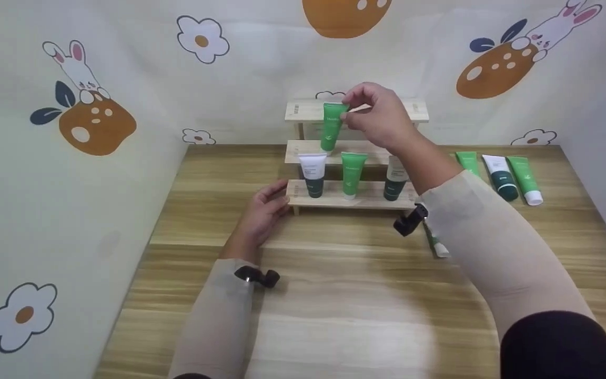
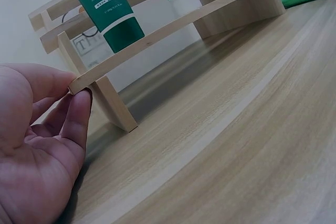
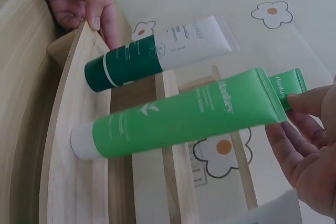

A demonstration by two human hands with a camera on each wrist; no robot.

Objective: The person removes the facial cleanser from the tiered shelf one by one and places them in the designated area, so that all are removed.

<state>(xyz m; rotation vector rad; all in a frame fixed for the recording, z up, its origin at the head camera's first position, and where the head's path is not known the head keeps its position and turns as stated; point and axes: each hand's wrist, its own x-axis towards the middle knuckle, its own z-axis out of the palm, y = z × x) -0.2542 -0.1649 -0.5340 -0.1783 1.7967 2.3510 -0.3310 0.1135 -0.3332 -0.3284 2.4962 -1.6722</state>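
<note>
A three-tier wooden rack [image 1: 303, 151] stands on the table. My left hand [image 1: 262, 215] pinches the left end of its lowest shelf [image 2: 84, 80] between thumb and fingers. On that shelf stand a white and dark green tube [image 1: 312, 173], a green tube [image 1: 353, 173] and another white and dark green tube [image 1: 395, 181], all cap down. Above the middle shelf, my right hand [image 1: 379, 115] pinches a second green tube [image 1: 333, 125] by its flat top end. Its cap end points down at that shelf, and the tube leans slightly.
Right of the rack, a green tube [image 1: 467, 162], a white and dark green tube [image 1: 500, 178] and another green tube [image 1: 525, 180] lie on the wooden table [image 1: 187, 316]. A further tube [image 1: 441, 248] is partly hidden under my right forearm. A patterned backdrop [image 1: 261, 68] rises behind the rack.
</note>
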